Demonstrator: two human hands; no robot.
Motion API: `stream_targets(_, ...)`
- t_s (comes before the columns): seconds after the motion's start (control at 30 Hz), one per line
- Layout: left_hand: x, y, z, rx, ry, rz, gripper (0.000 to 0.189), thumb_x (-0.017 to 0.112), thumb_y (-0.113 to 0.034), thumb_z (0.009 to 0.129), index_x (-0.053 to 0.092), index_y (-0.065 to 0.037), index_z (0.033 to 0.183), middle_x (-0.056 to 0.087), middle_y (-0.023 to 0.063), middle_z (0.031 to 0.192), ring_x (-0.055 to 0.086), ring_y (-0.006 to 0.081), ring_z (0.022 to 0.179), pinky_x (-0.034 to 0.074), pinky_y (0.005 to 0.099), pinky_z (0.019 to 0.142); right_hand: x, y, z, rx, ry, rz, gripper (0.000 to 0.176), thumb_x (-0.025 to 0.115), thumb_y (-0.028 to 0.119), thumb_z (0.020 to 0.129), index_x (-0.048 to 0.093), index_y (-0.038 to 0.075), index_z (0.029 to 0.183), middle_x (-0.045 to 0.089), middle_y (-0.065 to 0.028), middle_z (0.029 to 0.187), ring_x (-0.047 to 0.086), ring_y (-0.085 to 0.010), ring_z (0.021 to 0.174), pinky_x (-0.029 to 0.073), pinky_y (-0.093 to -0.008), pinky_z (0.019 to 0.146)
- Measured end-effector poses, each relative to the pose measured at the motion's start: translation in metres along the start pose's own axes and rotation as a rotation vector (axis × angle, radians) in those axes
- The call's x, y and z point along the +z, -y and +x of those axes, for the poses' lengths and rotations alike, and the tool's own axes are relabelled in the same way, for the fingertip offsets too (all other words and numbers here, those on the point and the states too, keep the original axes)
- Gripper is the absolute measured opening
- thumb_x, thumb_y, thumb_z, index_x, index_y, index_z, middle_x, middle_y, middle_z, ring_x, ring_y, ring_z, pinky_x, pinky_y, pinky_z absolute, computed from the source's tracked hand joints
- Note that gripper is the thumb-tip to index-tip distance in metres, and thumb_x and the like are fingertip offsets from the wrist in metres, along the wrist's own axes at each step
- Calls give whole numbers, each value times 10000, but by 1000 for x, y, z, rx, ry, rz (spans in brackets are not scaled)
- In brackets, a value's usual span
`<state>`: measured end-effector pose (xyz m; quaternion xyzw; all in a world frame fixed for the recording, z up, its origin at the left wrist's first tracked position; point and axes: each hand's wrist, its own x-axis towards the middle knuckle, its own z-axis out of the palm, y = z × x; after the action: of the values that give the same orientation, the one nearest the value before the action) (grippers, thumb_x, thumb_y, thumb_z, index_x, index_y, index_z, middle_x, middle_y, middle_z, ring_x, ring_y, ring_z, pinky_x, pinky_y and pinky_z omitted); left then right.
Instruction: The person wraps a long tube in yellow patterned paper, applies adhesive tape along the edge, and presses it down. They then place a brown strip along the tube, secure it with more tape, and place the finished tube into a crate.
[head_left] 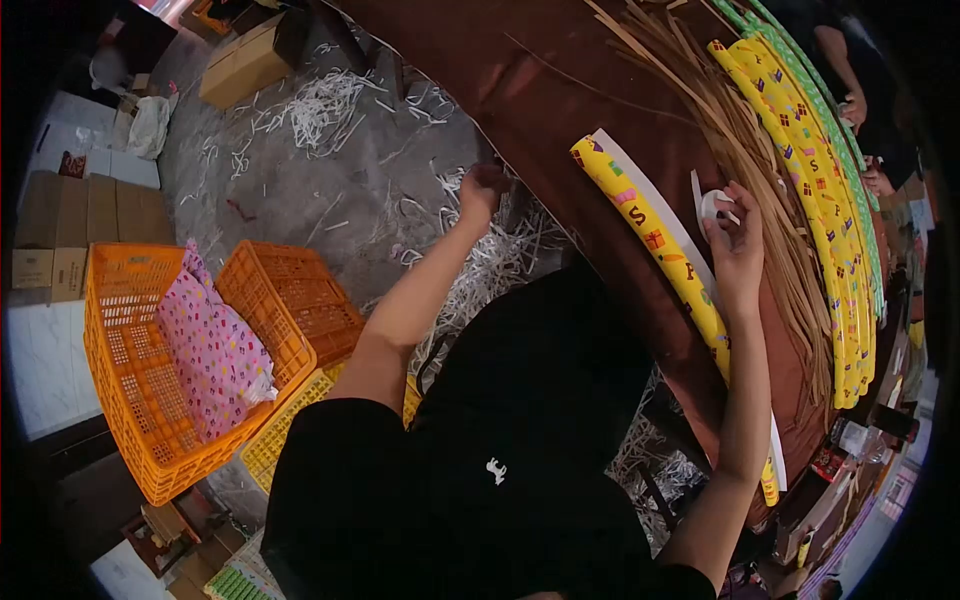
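My right hand (738, 240) has its fingers curled around a white curled strip (715, 206), just beside a long yellow printed paper roll (640, 220) with a white edge. This roll lies lengthwise on the brown-covered table (540, 90), and its lower part passes behind my right forearm. Off the table's near edge, above white paper shreds on the floor, is my left hand (484, 196). It is in shadow, and its fingers are too dark to make out.
Thin brown strips (765, 190) and more yellow rolls (815, 180) lie along the table's far side. Beyond them a person's hands (855, 110) show. Orange crates (135, 380), one with pink printed material (210, 350), stand at left. Shreds (325, 110) litter the floor.
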<state>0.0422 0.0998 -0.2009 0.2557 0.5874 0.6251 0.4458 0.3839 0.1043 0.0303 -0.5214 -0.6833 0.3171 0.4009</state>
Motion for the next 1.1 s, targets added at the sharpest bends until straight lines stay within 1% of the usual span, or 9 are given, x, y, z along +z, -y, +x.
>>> stream_targets(0.27, -8, -8, -7, -58, 107, -185, 315, 608, 59, 790, 552, -10, 1092, 664, 53, 900, 601, 105, 711, 433, 233, 551, 0, -6, 0, -36, 4, -30, 504, 629, -80, 848, 477, 41, 1314, 534, -88, 1298, 554, -182, 1118, 469, -315, 940)
stream_targets(0.33, -7, -7, -3, -147, 71, -102, 307, 600, 75, 822, 534, 11, 1115, 661, 127, 1013, 643, 205, 896, 524, 305, 792, 0, -6, 1, -42, 2, -18, 505, 628, -81, 848, 477, 41, 1314, 534, -88, 1299, 553, -183, 1119, 468, -316, 942)
stream_targets(0.37, -5, -6, -2, -147, 74, -102, 307, 600, 75, 822, 534, 11, 1115, 661, 127, 1013, 643, 205, 896, 524, 305, 792, 0, -6, 1, -49, 3, -7, 505, 628, -82, 848, 476, 41, 1313, 534, -88, 1300, 552, -184, 1119, 467, -317, 944)
stream_targets(0.47, -1, 0, 6, -153, 60, -96, 299, 602, 69, 839, 520, 7, 1119, 658, 137, 999, 640, 211, 878, 527, 308, 775, 0, -4, 0, -29, 5, -11, 503, 627, -85, 848, 476, 40, 1311, 532, -88, 1305, 549, -183, 1121, 464, -316, 946)
stream_targets(0.53, -3, 1, 9, -231, 67, -119, 342, 643, 21, 835, 484, -32, 1133, 667, 88, 924, 632, 173, 694, 493, 272, 561, 0, -1, 1, -18, 7, -23, 500, 627, -85, 848, 477, 40, 1308, 532, -87, 1305, 548, -182, 1124, 463, -314, 947)
stream_targets(0.63, -6, -6, 12, -342, 100, -45, 375, 653, 32, 835, 441, -27, 1139, 663, 127, 935, 642, 207, 692, 530, 306, 586, 1, -3, 0, -8, 8, -18, 494, 628, -84, 847, 480, 40, 1302, 534, -85, 1304, 546, -180, 1124, 462, -313, 945)
stream_targets(0.77, -3, 0, 15, -303, 110, -47, 423, 677, 30, 819, 409, -17, 1143, 660, 172, 945, 649, 226, 692, 548, 344, 588, 1, -2, 0, -21, 12, 3, 490, 626, -81, 851, 481, 42, 1303, 540, -81, 1293, 548, -178, 1114, 463, -312, 938)
stream_targets(0.87, 2, -16, 0, -343, 99, -30, 410, 634, 69, 846, 400, -5, 1175, 642, 217, 1000, 672, 297, 885, 576, 378, 745, 0, -6, 0, -34, 4, -53, 485, 613, -77, 863, 477, 45, 1312, 546, -83, 1278, 551, -176, 1100, 462, -304, 930)
stream_targets(1.1, -5, -48, -46, -91, -33, -184, 330, 574, 59, 867, 471, -5, 1175, 609, 114, 995, 616, 207, 874, 525, 325, 788, 1, 4, -2, 34, -45, 183, 411, 611, -35, 888, 513, 45, 1280, 563, -75, 1160, 541, -152, 1080, 439, -297, 935)
